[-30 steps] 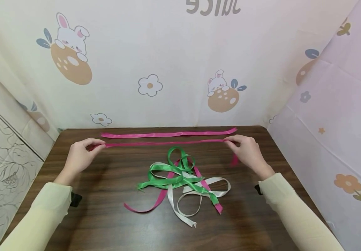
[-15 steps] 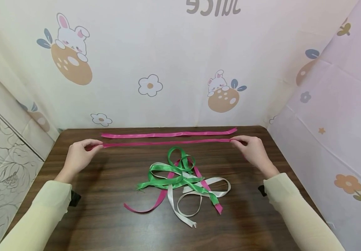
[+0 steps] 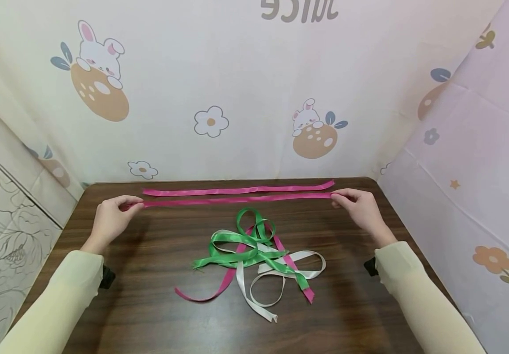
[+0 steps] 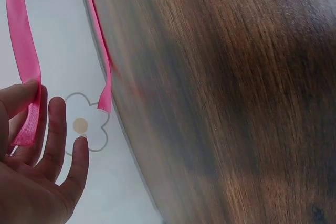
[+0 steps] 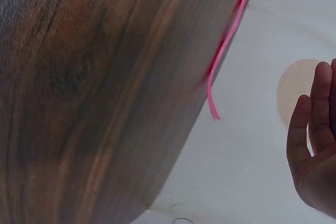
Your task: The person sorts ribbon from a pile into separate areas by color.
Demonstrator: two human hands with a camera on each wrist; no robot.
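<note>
Brown tabletop (image 3: 157, 319), two hands (image 3: 113, 219) (image 3: 362, 211), one pink ribbon (image 3: 236, 200) between them

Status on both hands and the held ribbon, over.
Left hand, right hand pinch pink ribbon, stretched between them. Tangled ribbons lie apart. Nothing visibly blocking.

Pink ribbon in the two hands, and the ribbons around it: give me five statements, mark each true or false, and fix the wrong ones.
1. The left hand pinches the held pink ribbon. True.
2. The right hand holds nothing. False: it pinches the same ribbon.
3. Another pink ribbon lies near the far edge of the table. True.
4. The green ribbon lies straight. False: it curls in loops, partly over white ribbon.
5. The held pink ribbon stretches between both hands. True.
</note>
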